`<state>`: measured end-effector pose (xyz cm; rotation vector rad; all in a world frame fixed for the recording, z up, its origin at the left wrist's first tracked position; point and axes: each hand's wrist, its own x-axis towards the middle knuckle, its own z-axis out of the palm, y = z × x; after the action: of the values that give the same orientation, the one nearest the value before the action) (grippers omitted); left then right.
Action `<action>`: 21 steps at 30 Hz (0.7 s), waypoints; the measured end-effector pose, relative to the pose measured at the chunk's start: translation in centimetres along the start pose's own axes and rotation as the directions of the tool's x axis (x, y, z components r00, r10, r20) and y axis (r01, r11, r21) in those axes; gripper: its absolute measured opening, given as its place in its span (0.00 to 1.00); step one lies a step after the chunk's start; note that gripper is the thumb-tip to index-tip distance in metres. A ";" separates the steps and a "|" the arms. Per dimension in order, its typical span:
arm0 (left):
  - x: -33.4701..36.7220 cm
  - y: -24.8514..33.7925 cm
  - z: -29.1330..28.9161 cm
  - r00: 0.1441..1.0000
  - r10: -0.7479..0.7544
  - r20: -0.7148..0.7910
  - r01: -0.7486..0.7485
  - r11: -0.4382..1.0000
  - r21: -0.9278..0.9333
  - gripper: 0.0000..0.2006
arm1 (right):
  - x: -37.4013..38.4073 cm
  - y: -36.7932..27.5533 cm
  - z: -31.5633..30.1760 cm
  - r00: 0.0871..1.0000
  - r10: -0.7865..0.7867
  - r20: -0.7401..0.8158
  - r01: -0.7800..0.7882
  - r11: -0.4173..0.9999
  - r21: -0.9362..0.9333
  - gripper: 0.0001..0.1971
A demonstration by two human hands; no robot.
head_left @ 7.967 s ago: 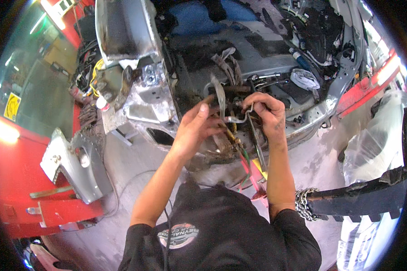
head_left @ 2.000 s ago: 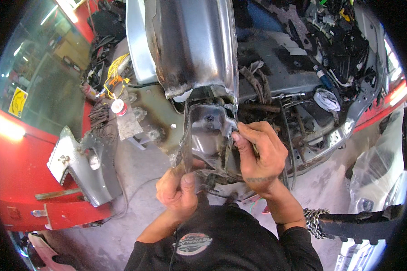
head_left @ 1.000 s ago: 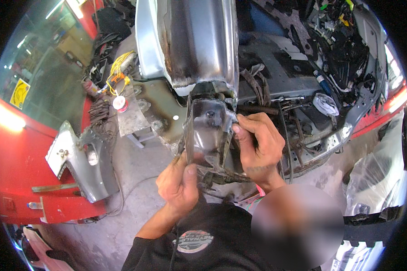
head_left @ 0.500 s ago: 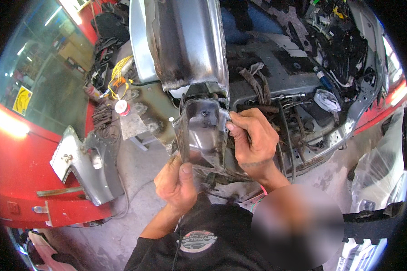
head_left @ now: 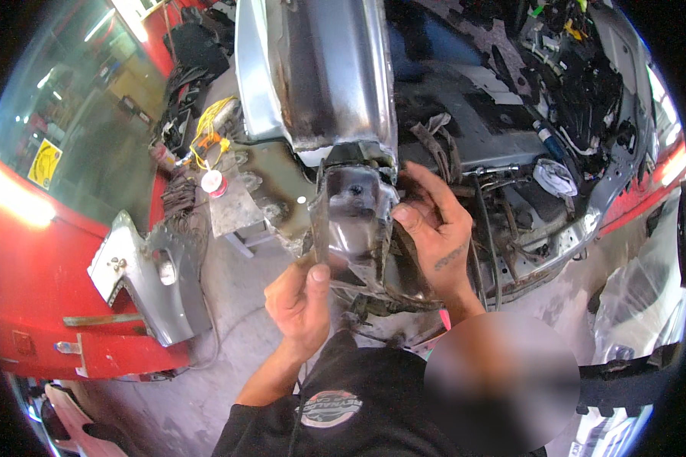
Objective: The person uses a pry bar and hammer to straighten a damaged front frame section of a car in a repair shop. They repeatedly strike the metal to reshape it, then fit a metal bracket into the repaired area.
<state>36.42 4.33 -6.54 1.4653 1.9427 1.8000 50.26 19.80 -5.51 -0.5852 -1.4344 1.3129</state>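
Observation:
A U-shaped sheet-metal bracket (head_left: 351, 225), bare and sooty with a dark hole in its floor, sits against the cut lower end of a long bare-metal car body panel (head_left: 339, 84). My left hand (head_left: 299, 301) pinches the bracket's near left edge between thumb and bent fingers. Beside the right flange is my right hand (head_left: 438, 225). Its thumb is at the flange and its index finger reaches up toward the joint, with a gap between thumb and finger. Whether the fingertips touch metal behind the flange is hard to see.
At the right lies the car floor (head_left: 503, 152) with loose tools, a strap and a crumpled white bag (head_left: 555, 177). A small stand (head_left: 240, 209) carries a red-rimmed spool (head_left: 214, 183) at the left. A grey fender (head_left: 156, 282) leans by the red wall.
My right thumb and index finger have spread from their pinch on the bracket's right flange. My left hand keeps its hold. The whole view has shifted slightly.

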 end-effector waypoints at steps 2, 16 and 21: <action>0.4 0.3 0.0 0.999 0.031 0.007 -0.031 1.000 -0.001 0.18 | 0.4 0.1 -1.0 0.991 -0.013 0.132 0.022 0.998 -0.064 0.25; 0.6 -0.8 -0.1 0.969 0.246 0.008 -0.235 0.913 0.335 0.16 | 0.9 0.6 -0.5 0.990 -0.092 0.105 0.106 0.984 -0.141 0.20; 0.1 -0.9 -0.1 0.983 0.181 -0.035 -0.161 0.934 0.319 0.11 | 1.3 0.7 -0.4 0.981 -0.165 0.100 0.183 0.960 -0.210 0.21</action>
<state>35.82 4.47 -7.23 1.7409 2.2861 1.6769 50.00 21.29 -5.74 -0.5399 -1.6721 1.0578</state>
